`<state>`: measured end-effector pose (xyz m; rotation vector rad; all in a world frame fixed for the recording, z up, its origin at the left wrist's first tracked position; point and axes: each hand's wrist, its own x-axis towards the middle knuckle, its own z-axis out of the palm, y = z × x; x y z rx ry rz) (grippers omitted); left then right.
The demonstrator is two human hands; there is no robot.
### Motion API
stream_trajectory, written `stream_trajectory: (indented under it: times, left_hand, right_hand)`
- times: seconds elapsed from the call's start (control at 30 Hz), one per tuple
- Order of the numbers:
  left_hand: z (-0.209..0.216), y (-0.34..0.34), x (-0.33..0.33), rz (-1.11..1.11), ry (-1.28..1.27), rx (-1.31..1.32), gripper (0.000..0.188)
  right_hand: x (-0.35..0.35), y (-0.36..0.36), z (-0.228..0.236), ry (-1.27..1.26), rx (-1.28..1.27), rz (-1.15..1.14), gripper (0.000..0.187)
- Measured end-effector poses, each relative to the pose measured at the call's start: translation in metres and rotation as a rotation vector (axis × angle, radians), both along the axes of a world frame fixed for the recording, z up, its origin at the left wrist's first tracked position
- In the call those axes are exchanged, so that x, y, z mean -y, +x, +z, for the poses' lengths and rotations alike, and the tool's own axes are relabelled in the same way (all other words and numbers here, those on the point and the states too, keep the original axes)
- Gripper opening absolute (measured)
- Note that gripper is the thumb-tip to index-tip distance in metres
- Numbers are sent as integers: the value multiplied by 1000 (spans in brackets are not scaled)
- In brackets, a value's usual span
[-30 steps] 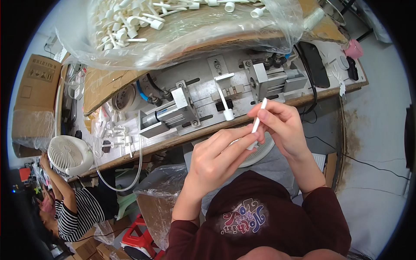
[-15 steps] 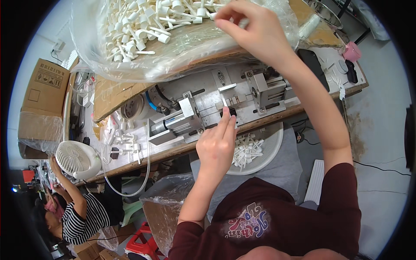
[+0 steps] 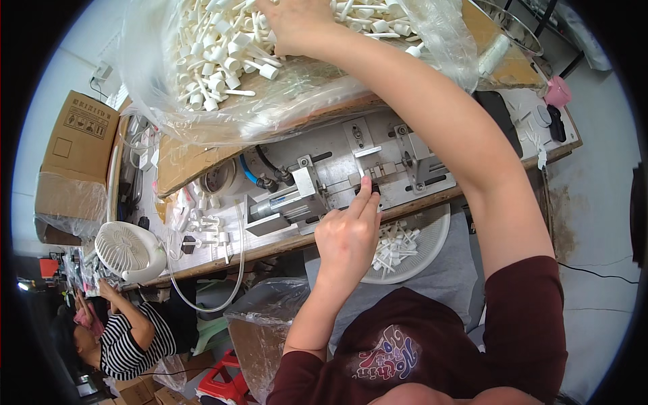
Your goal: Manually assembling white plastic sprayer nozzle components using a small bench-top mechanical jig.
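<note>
My left hand (image 3: 347, 239) is at a metal fixture (image 3: 364, 158) on the bench. Its index and middle fingers stretch out at a small black piece (image 3: 374, 191), and the index fingertip touches a slim white handle (image 3: 362, 173) lying in the fixture. The other fingers are bent. My right hand (image 3: 297, 25) reaches over the far pile of white plastic scoops (image 3: 229, 50), its fingers apart and partly cut off by the upper edge. Nothing shows in its grasp. The scoops lie in a clear plastic bag (image 3: 155, 101).
Below the bench edge stands a white basket (image 3: 439, 236) holding more scoops. A white fan (image 3: 128, 250) and a few loose white parts (image 3: 212, 233) are at the left. Cardboard (image 3: 189, 162) overhangs the bench. A person in a striped top (image 3: 145, 337) sits at the lower left.
My right hand has moved left, further over the scoop pile. My left hand stays at the fixture. The whole view has shifted slightly.
</note>
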<state>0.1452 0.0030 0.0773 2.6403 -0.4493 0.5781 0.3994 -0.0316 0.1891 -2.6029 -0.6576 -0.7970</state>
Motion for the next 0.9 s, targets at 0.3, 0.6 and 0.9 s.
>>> stream_trajectory:
  times: [0.3, 0.6, 0.9]
  left_hand:
    - [-8, -1, -3, -15, -83, 29, 26]
    - [-2, -43, -6, -208, -236, -139, 37]
    - [39, -30, -22, -154, -450, 47, 50]
  right_hand:
    - [25, -1, -13, -15, -34, 177, 33]
    - [94, -4, -39, -88, 21, 430, 33]
    - [118, -30, -26, -86, 60, 348, 31]
